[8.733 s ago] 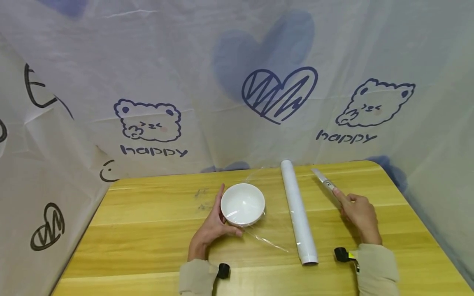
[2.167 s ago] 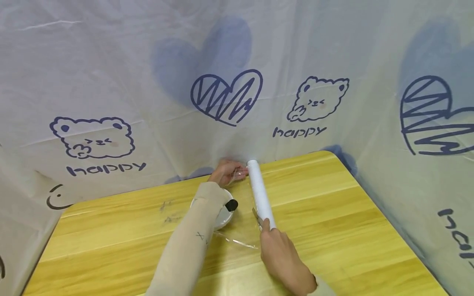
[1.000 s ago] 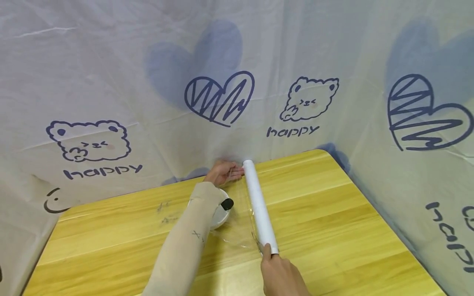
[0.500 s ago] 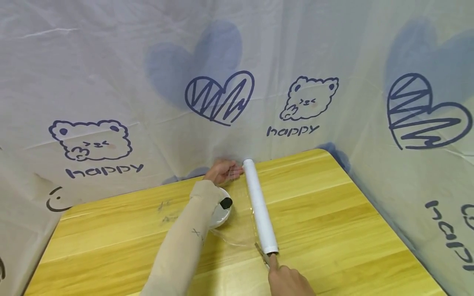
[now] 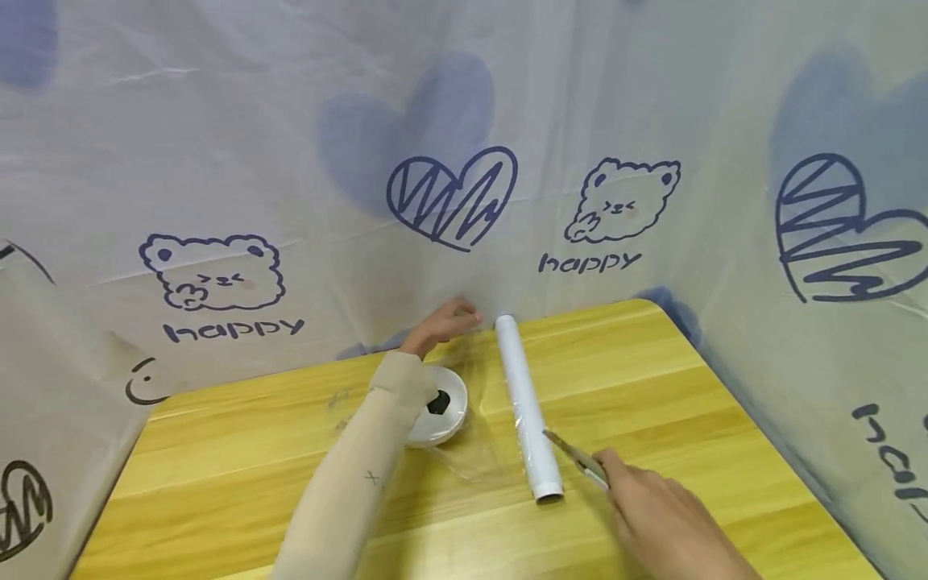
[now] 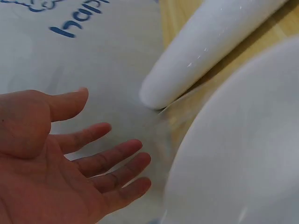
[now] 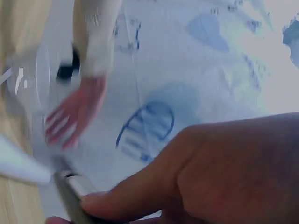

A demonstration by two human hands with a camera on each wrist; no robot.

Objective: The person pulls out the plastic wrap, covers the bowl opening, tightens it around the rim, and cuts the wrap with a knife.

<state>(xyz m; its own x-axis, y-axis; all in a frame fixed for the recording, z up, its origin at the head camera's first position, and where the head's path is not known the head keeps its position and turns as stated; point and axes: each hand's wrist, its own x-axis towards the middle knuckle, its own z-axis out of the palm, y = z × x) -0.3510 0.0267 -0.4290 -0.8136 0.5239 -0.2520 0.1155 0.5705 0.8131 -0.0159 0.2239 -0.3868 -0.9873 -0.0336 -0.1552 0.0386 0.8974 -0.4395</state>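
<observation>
A white bowl (image 5: pixel 455 415) stands on the table, partly behind my left forearm. Clear cling film (image 5: pixel 474 459) lies over and around it, spreading toward the roll. To its right is the white cling film roll (image 5: pixel 529 419), lying lengthwise. My left hand (image 5: pixel 444 324) hovers beyond the bowl at the table's far edge. Its fingers (image 6: pixel 110 158) are spread and hold nothing in the left wrist view. My right hand (image 5: pixel 652 507) grips a utility knife (image 5: pixel 580 459), its blade pointing at the roll's right side. The right wrist view is blurred, with the knife (image 7: pixel 70 191) under my thumb.
The wood-grain table (image 5: pixel 290 451) backs onto a pale cloth (image 5: pixel 348 177) printed with hearts and bears, which also hangs along both sides. A black wrist camera (image 5: pixel 438 403) on my left wrist overlaps the bowl.
The knife ran along the roll's left side to its near end, then swung out to the right. My left hand has come away from the film beside the roll's far end and opened.
</observation>
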